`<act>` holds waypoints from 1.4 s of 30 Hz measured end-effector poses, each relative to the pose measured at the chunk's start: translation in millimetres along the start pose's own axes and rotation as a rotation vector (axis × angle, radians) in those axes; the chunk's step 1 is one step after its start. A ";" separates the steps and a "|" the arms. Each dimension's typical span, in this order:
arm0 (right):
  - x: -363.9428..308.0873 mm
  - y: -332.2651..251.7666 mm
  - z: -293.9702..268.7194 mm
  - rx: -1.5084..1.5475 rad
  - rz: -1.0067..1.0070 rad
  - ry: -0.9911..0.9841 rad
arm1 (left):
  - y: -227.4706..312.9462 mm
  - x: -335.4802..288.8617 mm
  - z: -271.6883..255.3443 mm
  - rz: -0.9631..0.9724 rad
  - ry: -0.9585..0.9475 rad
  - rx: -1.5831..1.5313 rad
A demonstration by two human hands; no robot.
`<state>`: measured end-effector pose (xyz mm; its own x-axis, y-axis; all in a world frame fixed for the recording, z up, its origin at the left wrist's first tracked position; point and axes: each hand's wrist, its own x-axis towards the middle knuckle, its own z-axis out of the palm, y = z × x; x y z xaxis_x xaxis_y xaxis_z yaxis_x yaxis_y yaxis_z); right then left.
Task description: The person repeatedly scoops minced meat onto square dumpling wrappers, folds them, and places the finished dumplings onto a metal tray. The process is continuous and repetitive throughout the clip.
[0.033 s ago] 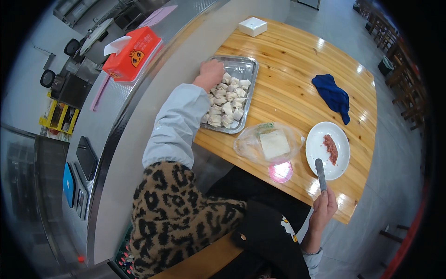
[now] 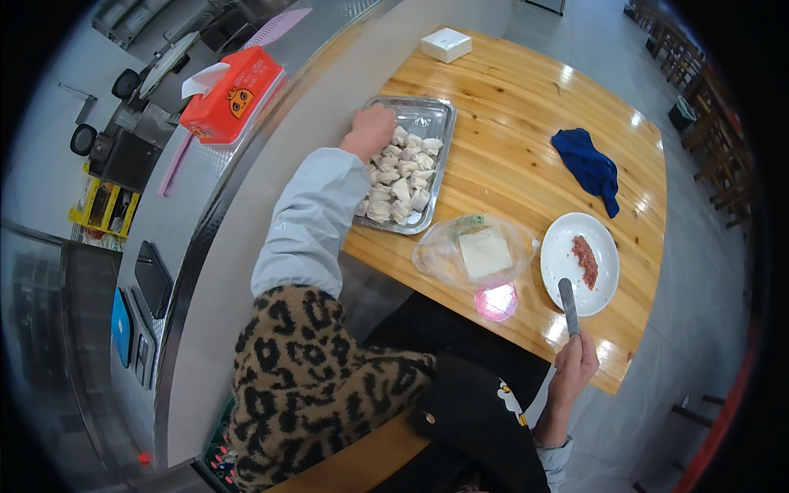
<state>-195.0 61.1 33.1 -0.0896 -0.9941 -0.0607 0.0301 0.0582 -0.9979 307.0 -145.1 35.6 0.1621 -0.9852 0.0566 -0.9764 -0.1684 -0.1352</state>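
My left hand (image 2: 371,131) reaches to the far left corner of a metal tray (image 2: 448,123). Its fingers curl downward at the rows of folded wontons (image 2: 401,177); what they hold, if anything, is hidden. Lower right, my right hand (image 2: 573,368) grips a flat metal spatula (image 2: 568,306), its rounded end over the near rim of a white oval plate (image 2: 563,255). Pinkish minced meat (image 2: 585,261) lies on that plate. Between tray and plate, a stack of square wonton wrappers (image 2: 485,253) rests on a clear plastic bag (image 2: 436,255).
A dark blue cloth (image 2: 588,168) lies crumpled on the wooden table (image 2: 501,123), with a white box (image 2: 446,45) at its far edge. A round pink disc (image 2: 496,302) sits near the front edge. Left, a metal counter bears a red tissue box (image 2: 234,97) and phones (image 2: 154,279).
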 end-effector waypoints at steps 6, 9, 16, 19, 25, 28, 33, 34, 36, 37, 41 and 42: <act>0.6 -4.4 -2.7 0.040 0.045 0.019 | 43.6 -26.8 -32.7 -0.012 0.387 -0.366; 1.2 -2.0 -0.7 0.055 0.040 -0.017 | 113.5 -89.5 -41.1 0.174 0.259 -0.735; -2.2 -0.9 -3.8 0.050 0.013 -0.067 | 209.1 -179.3 -25.4 0.362 0.011 -0.750; -5.3 0.2 -3.8 0.068 0.021 -0.061 | 210.9 -177.5 -20.2 0.339 -0.016 -0.748; -5.2 -1.5 6.5 0.029 0.104 -0.147 | 204.4 -173.9 -14.1 0.395 -0.018 -0.783; 0.7 -0.7 18.7 -0.101 0.054 -0.229 | 199.7 -171.9 -13.7 0.389 -0.068 -0.843; 14.7 7.8 44.7 -0.459 -0.191 -0.260 | 188.9 -167.1 -16.2 0.391 -0.187 -0.920; 16.4 8.9 48.4 -0.545 -0.229 -0.255 | 187.3 -166.5 -16.7 0.360 -0.216 -0.948; 17.6 9.2 52.8 -0.632 -0.293 -0.234 | 185.2 -165.7 -17.7 0.289 -0.286 -0.998; 18.0 8.8 53.8 -0.675 -0.304 -0.223 | 184.6 -165.7 -18.0 0.265 -0.291 -1.033; 17.3 5.2 52.6 -0.731 -0.275 -0.237 | 177.6 -164.7 -21.5 0.142 -0.299 -1.166; 17.8 4.6 52.1 -0.745 -0.258 -0.244 | 174.0 -164.0 -23.4 0.116 -0.287 -1.201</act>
<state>-144.6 38.9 28.7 0.2176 -0.9715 0.0944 -0.6377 -0.2147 -0.7397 107.2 -12.1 25.9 -0.0568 -0.9893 -0.1342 -0.4745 -0.0915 0.8755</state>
